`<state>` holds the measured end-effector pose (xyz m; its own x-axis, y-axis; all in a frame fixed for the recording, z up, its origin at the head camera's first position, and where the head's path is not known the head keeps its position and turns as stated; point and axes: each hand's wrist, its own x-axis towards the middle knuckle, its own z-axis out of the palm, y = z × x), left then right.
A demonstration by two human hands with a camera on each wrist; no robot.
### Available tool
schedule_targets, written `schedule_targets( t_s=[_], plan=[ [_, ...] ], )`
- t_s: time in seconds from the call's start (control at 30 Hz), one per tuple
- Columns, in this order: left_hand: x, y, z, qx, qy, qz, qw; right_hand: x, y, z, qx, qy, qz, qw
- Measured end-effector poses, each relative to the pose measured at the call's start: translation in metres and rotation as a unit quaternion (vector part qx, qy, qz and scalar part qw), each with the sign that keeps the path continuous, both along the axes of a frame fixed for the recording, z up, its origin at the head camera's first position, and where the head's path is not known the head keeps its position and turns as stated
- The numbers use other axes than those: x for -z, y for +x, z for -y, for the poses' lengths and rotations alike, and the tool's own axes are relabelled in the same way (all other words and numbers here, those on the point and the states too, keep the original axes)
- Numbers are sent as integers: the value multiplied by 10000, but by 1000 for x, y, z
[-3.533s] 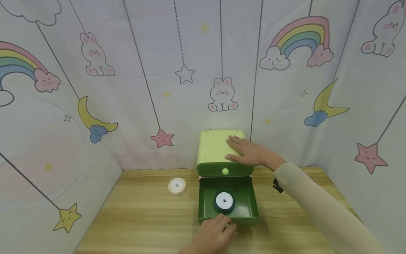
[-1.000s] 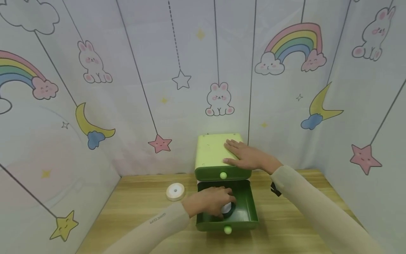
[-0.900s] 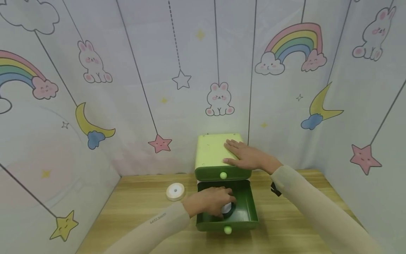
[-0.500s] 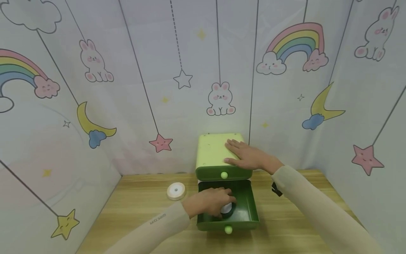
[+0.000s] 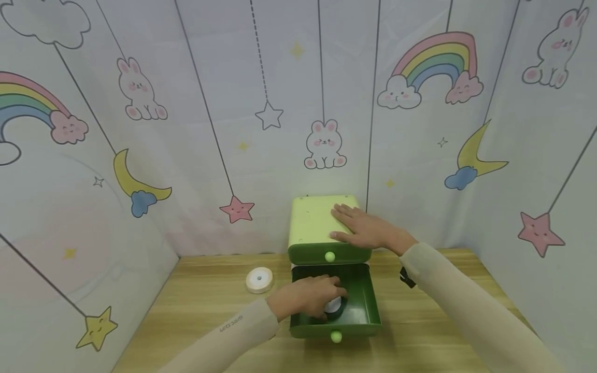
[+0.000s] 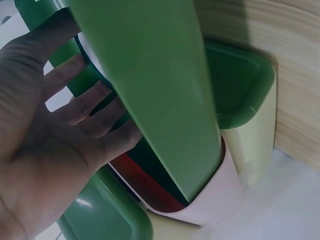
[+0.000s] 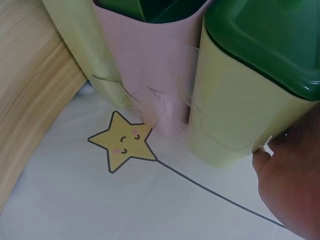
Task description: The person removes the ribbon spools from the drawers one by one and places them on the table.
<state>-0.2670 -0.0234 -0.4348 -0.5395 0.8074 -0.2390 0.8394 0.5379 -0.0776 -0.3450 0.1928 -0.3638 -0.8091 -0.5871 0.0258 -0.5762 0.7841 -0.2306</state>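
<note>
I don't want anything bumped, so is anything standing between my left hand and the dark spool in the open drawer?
Nothing visible does. The left hand is inside the open drawer, curled over the dark spool. The pale spool lies outside, on the table, clear of both.

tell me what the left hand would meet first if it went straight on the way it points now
The left hand grips the dark spool; straight on, it would probably meet the open drawer's right wall, though the head view leaves unclear whether it might pass above.
</note>
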Motion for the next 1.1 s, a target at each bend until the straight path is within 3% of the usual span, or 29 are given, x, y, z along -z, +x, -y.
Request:
schedule_targets(
  t_s=[0.7, 0.9, 1.1],
  plan=[
    [6, -4, 13, -65, 493, 193, 9986, 2, -1, -1, -26, -11, -66, 10000],
    [-5, -1, 18, 97, 565, 204, 9981, -1, 2, 0, 5, 8, 21, 10000],
    [-27, 7, 24, 127, 797, 203, 9965, -3, 4, 1, 3, 4, 32, 10000]
  ],
)
